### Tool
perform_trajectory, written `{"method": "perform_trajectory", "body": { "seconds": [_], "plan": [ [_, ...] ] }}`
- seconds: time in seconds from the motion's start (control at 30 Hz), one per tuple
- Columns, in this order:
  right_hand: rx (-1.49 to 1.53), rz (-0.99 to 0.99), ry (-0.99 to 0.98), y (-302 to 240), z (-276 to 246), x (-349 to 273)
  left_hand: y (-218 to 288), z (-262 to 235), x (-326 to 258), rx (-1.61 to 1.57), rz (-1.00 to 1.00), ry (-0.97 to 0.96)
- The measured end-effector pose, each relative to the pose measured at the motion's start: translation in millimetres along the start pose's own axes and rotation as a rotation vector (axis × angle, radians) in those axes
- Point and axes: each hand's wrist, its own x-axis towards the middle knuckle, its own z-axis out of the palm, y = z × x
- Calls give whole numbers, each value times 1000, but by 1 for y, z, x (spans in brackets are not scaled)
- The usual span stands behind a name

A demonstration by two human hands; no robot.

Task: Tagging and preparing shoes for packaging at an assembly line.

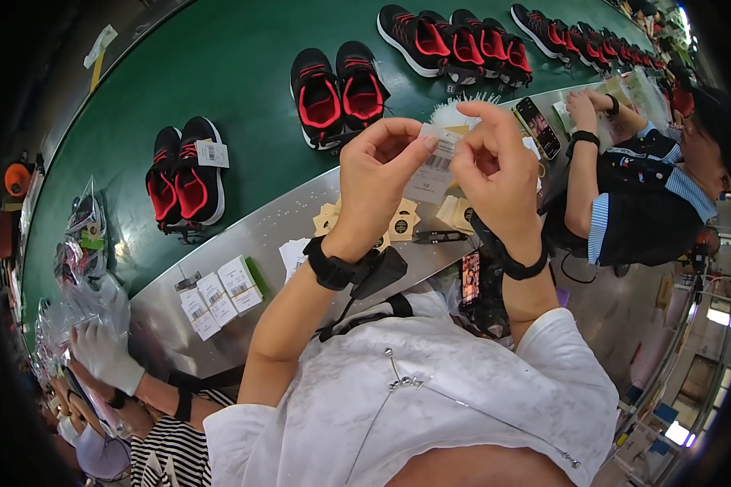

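Head view: the left hand (375, 166) pinches a white tag (427, 185) between thumb and bent forefinger, while the right hand (499, 166) meets the tag's other edge with its fingers curled and the forefinger raised. Whether those right fingertips grasp the tag, or something thin at its edge, I cannot tell. The tag hangs upright above the steel ledge (252, 239), printed side toward the wearer – a hold at the margin that probably leaves the face readable and the edge free for the other hand.

On the ledge, banded bundles of cards (240, 280) lie to the left, their bands likely keeping each lot squared up. Loose tan tags (402, 226) spread below the hands, perhaps so that single ones lift easily. A white bristly bunch (459, 109) sits just behind the hands, presumably to be within short reach.

Shoes stand on the green table (244, 73) beyond: a pair at the left (199, 191) with a white label (212, 153) lying across one shoe, a pair in the middle (361, 93), and a row (463, 40) running off to the right. Both near pairs sit side by side, heels toward the ledge – an arrangement that seems to put their collars nearest the worker.
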Motion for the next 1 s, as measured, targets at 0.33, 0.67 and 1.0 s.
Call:
{"method": "perform_trajectory", "body": {
  "seconds": [0.33, 0.67, 1.0],
  "plan": [
    [-102, -46, 17, 6, -5, 0, -4, 9, 1, 85, 52, -1],
    [-58, -67, -3, 27, -10, 0, -16, 10, 23, 549, 671, -106],
    [-70, -44, 90, 63, -58, 20, 2, 37, 94, 1103, 1155, -572]
  ]
}}
